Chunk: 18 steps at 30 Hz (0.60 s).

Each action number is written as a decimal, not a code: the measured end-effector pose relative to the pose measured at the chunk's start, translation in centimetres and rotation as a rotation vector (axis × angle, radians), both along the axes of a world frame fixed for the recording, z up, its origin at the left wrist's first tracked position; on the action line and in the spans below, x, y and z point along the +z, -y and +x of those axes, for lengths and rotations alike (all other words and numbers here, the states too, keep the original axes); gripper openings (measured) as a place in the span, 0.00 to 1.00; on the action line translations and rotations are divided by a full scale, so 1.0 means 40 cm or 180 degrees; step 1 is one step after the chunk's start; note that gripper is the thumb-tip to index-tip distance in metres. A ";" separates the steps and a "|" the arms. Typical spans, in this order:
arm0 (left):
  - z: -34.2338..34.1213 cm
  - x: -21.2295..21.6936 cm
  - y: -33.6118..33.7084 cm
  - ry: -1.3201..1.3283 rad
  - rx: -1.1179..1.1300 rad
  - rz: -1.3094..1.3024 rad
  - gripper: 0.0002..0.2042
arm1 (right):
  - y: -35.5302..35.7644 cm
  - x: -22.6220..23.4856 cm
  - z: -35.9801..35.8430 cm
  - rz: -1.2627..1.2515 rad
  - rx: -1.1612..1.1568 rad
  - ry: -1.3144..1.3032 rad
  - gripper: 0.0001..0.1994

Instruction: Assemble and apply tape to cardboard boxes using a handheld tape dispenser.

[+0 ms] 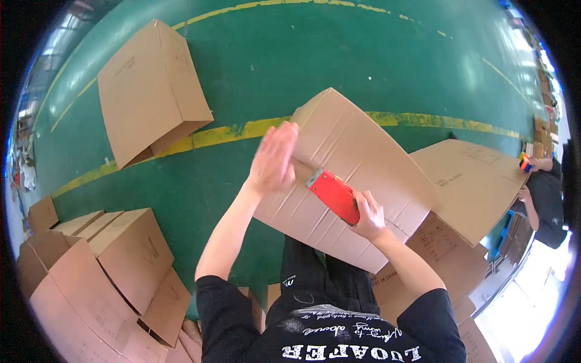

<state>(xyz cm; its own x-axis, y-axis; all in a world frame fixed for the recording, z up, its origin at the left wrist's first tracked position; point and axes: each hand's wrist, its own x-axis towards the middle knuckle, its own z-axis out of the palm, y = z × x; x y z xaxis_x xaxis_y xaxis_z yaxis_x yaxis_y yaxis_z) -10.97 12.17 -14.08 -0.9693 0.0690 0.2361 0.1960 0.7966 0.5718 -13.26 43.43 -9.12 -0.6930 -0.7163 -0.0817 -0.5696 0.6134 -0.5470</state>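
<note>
A large brown cardboard box (369,145) stands tilted in front of me, its closed flaps meeting in a seam. My right hand (369,219) grips a red tape dispenser (336,198), whose metal front end lies over the box near that seam. At the box's left edge is my left hand (275,160), holding nothing. Its fingers are stretched out and a little smeared by motion; whether it touches the cardboard I cannot tell.
An open-ended box (145,91) lies on the green floor (272,57) at the far left. Several boxes (130,248) stand at the near left. On the right, a co-worker (548,199) holds an orange tool (525,161) at another large box (469,181). A yellow line (242,130) crosses the floor.
</note>
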 end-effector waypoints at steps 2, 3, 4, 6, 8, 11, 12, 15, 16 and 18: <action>0.018 -0.008 -0.011 0.0161 -0.0527 -0.0335 0.43 | 0.002 0.006 -0.005 -0.0056 0.0092 -0.0001 0.35; 0.028 -0.014 -0.014 0.0386 -0.0565 -0.0282 0.44 | 0.008 0.010 -0.010 -0.0096 0.0071 -0.0015 0.35; 0.041 -0.024 -0.028 0.0617 -0.0614 -0.0198 0.45 | 0.004 0.015 -0.005 -0.0052 0.0095 0.0048 0.35; 0.045 -0.025 -0.043 0.0544 -0.0500 -0.0336 0.48 | -0.002 0.030 -0.001 0.0001 0.0063 0.0106 0.35; 0.031 -0.008 -0.049 0.0853 -0.0770 -0.0600 0.48 | -0.002 0.045 -0.012 0.0026 0.0116 0.0178 0.33; 0.023 0.012 -0.049 0.1018 -0.0909 -0.0807 0.49 | -0.003 0.067 -0.019 -0.0074 0.0135 0.0208 0.31; 0.021 0.011 -0.052 0.1101 -0.0937 -0.0863 0.48 | -0.012 0.063 -0.016 -0.0089 0.0084 0.0206 0.31; 0.028 0.007 -0.071 0.1203 -0.0954 -0.0949 0.47 | -0.029 0.059 -0.016 -0.0008 0.0067 0.0262 0.31; 0.026 0.008 -0.072 0.1272 -0.0942 -0.1013 0.47 | -0.030 0.068 -0.023 0.0018 0.0089 0.0262 0.30; 0.021 0.008 -0.067 0.1368 -0.0964 -0.1144 0.47 | -0.051 0.082 -0.035 0.0078 0.0112 0.0265 0.27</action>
<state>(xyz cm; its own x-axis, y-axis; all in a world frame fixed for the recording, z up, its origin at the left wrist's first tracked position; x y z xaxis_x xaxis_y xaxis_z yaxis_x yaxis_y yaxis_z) -10.12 14.87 -13.78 -0.8974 0.3575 -0.2584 0.2553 0.8986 0.3568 -14.66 45.47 -5.85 -0.6575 -0.7372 -0.1558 -0.5442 0.6076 -0.5785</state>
